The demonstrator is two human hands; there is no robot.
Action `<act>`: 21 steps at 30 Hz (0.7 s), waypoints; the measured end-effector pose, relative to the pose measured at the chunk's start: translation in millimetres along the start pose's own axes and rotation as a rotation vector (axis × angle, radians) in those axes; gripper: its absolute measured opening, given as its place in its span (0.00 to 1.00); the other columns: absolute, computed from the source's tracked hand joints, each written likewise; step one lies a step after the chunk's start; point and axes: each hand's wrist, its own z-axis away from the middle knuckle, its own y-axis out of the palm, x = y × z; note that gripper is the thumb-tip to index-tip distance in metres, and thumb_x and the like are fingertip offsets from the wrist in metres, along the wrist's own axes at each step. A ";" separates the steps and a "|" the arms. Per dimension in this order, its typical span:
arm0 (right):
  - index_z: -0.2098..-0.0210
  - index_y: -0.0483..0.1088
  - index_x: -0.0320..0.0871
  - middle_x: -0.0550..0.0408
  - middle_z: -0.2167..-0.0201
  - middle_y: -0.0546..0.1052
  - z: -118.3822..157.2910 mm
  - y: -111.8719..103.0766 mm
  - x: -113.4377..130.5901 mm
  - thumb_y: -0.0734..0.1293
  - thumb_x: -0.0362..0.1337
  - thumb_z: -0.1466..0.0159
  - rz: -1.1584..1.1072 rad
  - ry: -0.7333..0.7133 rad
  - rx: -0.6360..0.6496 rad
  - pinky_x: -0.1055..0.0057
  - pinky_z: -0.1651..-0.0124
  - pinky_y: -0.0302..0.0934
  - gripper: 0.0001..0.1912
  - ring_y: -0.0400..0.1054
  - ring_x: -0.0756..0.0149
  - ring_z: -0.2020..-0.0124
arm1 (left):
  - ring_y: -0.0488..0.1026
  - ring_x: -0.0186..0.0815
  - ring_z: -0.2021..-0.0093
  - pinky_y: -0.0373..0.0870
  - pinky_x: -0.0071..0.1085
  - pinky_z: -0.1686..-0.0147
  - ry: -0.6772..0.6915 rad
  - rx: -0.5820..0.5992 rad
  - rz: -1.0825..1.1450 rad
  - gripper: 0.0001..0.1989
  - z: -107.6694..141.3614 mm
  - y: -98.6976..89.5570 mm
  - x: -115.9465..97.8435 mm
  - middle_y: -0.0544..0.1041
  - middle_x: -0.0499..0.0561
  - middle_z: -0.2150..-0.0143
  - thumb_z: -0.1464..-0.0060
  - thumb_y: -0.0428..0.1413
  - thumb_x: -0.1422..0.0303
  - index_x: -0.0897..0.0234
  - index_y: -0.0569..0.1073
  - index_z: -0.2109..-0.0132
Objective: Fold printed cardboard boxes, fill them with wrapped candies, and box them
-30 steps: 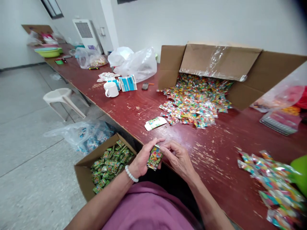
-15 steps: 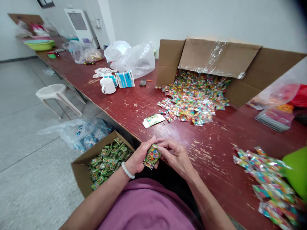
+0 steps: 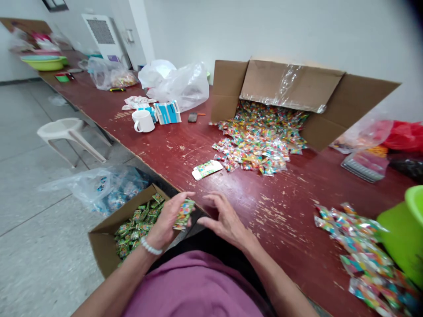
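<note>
A small green printed candy box (image 3: 183, 215) is in my left hand (image 3: 168, 220), gripped between thumb and fingers near the table's front edge. My right hand (image 3: 224, 218) is apart from it, fingers spread and nothing held. Below and left of my left hand, an open carton (image 3: 102, 244) holds many similar green boxes (image 3: 139, 226). On the table ahead lies a flat, unfolded-looking white and green box (image 3: 207, 169). Beyond it, small wrapped candies (image 3: 257, 149) spill from a large cardboard box (image 3: 291, 86) lying on its side.
More wrapped candies (image 3: 360, 251) lie at the right by a green tub (image 3: 405, 233). A white mug (image 3: 143, 121), blue-striped packets (image 3: 168, 112) and plastic bags (image 3: 181, 86) stand farther back on the red table (image 3: 172, 152). A white stool (image 3: 66, 130) is at left.
My hands have parted. My left hand has carried the small box left toward the carton, and my right hand has let go of it and opened. The view has shifted slightly.
</note>
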 end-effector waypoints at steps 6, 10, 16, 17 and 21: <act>0.52 0.72 0.42 0.48 0.57 0.77 -44.5 -29.4 -54.3 0.64 0.42 0.35 0.157 0.242 -0.293 0.62 0.57 0.67 0.15 0.71 0.62 0.66 | 0.71 0.50 0.42 0.66 0.44 0.42 0.179 -0.332 -0.933 0.30 -19.1 -98.8 7.6 0.75 0.57 0.41 0.41 0.48 0.46 0.61 0.74 0.43; 0.47 0.71 0.41 0.46 0.51 0.77 -92.6 -16.6 -71.1 0.63 0.38 0.35 0.222 0.236 -0.294 0.63 0.51 0.65 0.17 0.72 0.60 0.59 | 0.71 0.46 0.45 0.64 0.42 0.43 0.570 -0.312 -1.155 0.28 -49.2 -56.1 -4.3 0.76 0.59 0.44 0.36 0.46 0.51 0.64 0.70 0.39; 0.48 0.72 0.42 0.42 0.46 0.72 -116.6 -1.0 -81.1 0.68 0.39 0.37 0.317 0.274 -0.260 0.57 0.47 0.62 0.18 0.67 0.50 0.46 | 0.66 0.51 0.49 0.63 0.43 0.54 0.558 -0.175 -1.503 0.30 -118.0 21.8 -28.7 0.72 0.62 0.46 0.37 0.46 0.48 0.63 0.68 0.37; 0.49 0.73 0.43 0.43 0.46 0.71 -115.4 -1.1 -83.2 0.69 0.40 0.38 0.325 0.280 -0.252 0.58 0.47 0.62 0.17 0.67 0.50 0.46 | 0.66 0.51 0.49 0.62 0.42 0.55 0.557 -0.154 -1.511 0.29 -125.8 24.4 -30.5 0.72 0.62 0.48 0.38 0.47 0.47 0.62 0.71 0.40; 0.51 0.72 0.46 0.47 0.46 0.70 -111.6 -1.5 -88.9 0.69 0.41 0.39 0.324 0.309 -0.233 0.60 0.48 0.63 0.17 0.67 0.54 0.47 | 0.65 0.50 0.51 0.61 0.41 0.57 0.571 -0.122 -1.518 0.29 -135.8 21.7 -30.6 0.71 0.60 0.50 0.40 0.48 0.44 0.59 0.73 0.44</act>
